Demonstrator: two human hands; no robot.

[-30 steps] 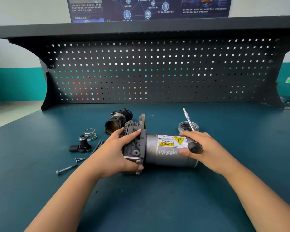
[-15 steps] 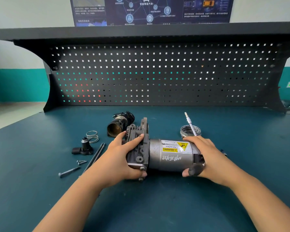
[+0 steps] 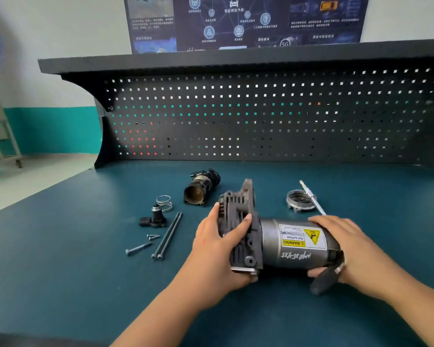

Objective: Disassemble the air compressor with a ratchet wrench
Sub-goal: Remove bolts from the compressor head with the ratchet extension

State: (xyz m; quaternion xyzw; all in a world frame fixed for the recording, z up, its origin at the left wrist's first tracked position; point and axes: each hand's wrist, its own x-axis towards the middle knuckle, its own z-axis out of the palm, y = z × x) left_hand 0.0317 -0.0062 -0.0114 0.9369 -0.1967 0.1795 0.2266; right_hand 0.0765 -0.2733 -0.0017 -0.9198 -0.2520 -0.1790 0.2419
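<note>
The air compressor lies on its side on the blue-green bench, a grey motor cylinder with a yellow warning label and a dark finned head at its left end. My left hand grips the finned head, thumb on top. Around the cylinder's right end wraps my right hand, which also holds the ratchet wrench. The wrench's black handle sticks out below the hand and its thin metal shaft rises behind it.
Removed parts lie behind and to the left: a black tubular housing, a metal ring cap, a spring, a small black fitting, two long bolts, small screws and a shorter bolt. A black pegboard closes off the back.
My right hand has slid to the cylinder's right end and the wrench handle now hangs below it. The compressor has turned slightly, its head end farther from me.
</note>
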